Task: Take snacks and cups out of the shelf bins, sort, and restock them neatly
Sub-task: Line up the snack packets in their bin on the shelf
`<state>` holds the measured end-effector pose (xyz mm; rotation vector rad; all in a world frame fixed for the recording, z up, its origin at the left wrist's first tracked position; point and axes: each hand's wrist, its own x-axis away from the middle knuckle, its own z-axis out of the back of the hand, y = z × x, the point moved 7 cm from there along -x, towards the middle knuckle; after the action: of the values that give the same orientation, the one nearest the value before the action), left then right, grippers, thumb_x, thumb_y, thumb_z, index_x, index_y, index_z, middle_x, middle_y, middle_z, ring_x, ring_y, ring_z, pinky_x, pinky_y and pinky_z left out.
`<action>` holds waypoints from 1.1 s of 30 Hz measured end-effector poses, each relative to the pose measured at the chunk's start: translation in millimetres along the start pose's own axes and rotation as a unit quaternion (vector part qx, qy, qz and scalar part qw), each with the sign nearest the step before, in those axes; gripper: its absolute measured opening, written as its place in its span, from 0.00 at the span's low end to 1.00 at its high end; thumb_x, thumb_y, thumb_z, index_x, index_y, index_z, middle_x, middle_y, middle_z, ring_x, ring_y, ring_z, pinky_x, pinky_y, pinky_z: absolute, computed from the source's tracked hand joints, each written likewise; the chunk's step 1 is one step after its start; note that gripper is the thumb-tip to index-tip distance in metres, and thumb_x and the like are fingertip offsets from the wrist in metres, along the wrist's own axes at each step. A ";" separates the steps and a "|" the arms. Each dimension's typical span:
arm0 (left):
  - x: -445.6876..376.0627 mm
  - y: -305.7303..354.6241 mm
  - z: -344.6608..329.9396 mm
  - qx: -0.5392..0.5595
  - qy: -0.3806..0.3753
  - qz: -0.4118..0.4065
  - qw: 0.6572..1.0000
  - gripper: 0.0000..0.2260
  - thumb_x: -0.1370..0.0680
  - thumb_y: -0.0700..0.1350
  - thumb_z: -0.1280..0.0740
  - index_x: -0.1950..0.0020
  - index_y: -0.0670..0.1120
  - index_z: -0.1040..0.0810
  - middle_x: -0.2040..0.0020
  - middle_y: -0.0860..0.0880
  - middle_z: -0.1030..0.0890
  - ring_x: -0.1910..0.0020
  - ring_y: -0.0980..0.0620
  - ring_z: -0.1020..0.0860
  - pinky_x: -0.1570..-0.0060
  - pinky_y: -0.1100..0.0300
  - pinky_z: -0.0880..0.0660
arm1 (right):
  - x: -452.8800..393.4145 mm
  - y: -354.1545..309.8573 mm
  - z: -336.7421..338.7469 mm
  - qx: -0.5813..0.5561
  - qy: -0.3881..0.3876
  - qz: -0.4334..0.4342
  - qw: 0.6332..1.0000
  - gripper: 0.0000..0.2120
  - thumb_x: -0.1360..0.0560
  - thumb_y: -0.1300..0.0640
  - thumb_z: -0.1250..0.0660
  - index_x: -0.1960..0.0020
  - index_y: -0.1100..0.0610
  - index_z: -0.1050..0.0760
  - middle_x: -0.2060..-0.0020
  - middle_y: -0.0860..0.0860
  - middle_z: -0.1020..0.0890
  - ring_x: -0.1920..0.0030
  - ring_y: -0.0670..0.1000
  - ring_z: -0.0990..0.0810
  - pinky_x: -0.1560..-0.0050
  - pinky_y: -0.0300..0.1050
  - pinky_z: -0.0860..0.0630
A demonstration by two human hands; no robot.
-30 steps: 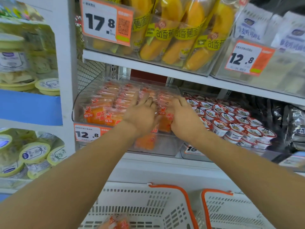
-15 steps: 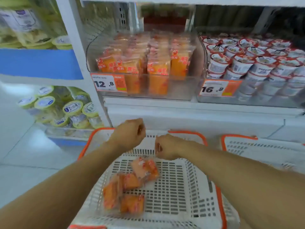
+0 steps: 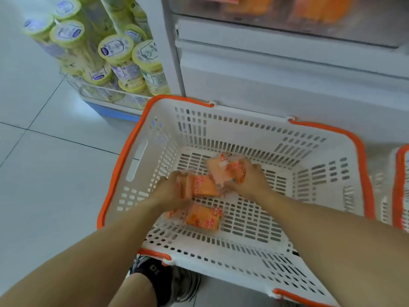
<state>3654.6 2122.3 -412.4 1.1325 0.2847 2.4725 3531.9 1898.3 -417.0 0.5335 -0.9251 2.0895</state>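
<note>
Both hands reach down into a white basket with an orange rim that sits on the floor in front of the shelf. The left hand has its fingers curled round an orange snack packet, gripping it at the packet's left end. The right hand holds a second, paler orange packet just beyond and to the left of its fingers; this packet touches the one in the left hand. A third packet lies flat on the basket bottom, just nearer than the left hand. Further left, beyond the left hand, tubs with yellow-green lids are stacked on a low rack. Another basket's rim shows at the far right.
</note>
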 end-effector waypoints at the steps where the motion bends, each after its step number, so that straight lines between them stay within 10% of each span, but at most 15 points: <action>1: -4.9 0.2 0.2 0.004 0.005 -0.008 1.000 0.46 0.34 0.51 0.20 0.23 0.52 0.42 0.33 0.44 0.26 0.41 0.44 0.22 0.46 0.53 0.23 | -4.9 -1.1 -2.4 -0.015 0.006 -0.013 1.000 0.48 0.34 0.36 0.23 0.22 0.47 0.43 0.30 0.58 0.34 0.30 0.62 0.33 0.31 0.54 0.33; 12: -5.7 -6.9 10.4 0.222 -0.028 0.013 0.975 0.20 0.24 0.34 0.31 0.34 0.46 0.29 0.49 0.49 0.20 0.52 0.53 0.19 0.63 0.66 0.22 | -7.6 -6.0 -13.3 -0.153 0.051 -0.047 0.986 0.37 0.33 0.49 0.20 0.31 0.42 0.37 0.36 0.57 0.30 0.45 0.56 0.24 0.47 0.46 0.25; 15: -7.7 -14.9 10.0 0.304 -0.010 0.080 0.949 0.20 0.26 0.30 0.35 0.36 0.45 0.28 0.49 0.42 0.20 0.52 0.46 0.19 0.62 0.55 0.21 | -1.5 5.7 -2.8 -0.195 0.072 -0.022 0.978 0.32 0.38 0.49 0.23 0.39 0.36 0.35 0.40 0.51 0.25 0.44 0.55 0.21 0.52 0.53 0.18; 19: -8.7 -8.2 7.6 0.341 0.033 0.132 0.930 0.06 0.20 0.41 0.34 0.45 0.41 0.25 0.56 0.44 0.21 0.58 0.45 0.21 0.65 0.58 0.26 | 11.4 16.4 7.9 -0.196 0.044 -0.015 0.979 0.28 0.29 0.59 0.23 0.34 0.49 0.32 0.47 0.49 0.24 0.54 0.51 0.19 0.67 0.43 0.21; 25: -15.3 7.1 -5.2 0.265 0.069 0.116 0.955 0.37 0.38 0.69 0.23 0.43 0.46 0.32 0.51 0.51 0.20 0.52 0.50 0.20 0.49 0.52 0.21 | 30.0 15.7 19.7 -0.196 0.020 -0.008 0.980 0.31 0.28 0.54 0.23 0.28 0.49 0.29 0.36 0.50 0.23 0.45 0.50 0.22 0.45 0.49 0.20; 33: 6.9 29.0 32.3 0.135 0.067 0.132 0.980 0.24 0.30 0.44 0.25 0.40 0.33 0.24 0.65 0.46 0.22 0.69 0.51 0.22 0.73 0.59 0.24 | 59.7 -3.7 69.2 -0.030 -0.105 -0.047 0.993 0.27 0.29 0.48 0.22 0.36 0.59 0.23 0.46 0.55 0.17 0.62 0.49 0.17 0.72 0.39 0.24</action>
<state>3667.1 2099.9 -376.7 1.1745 0.5561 2.8179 3502.5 1876.1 -333.2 0.7612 -1.0567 1.9422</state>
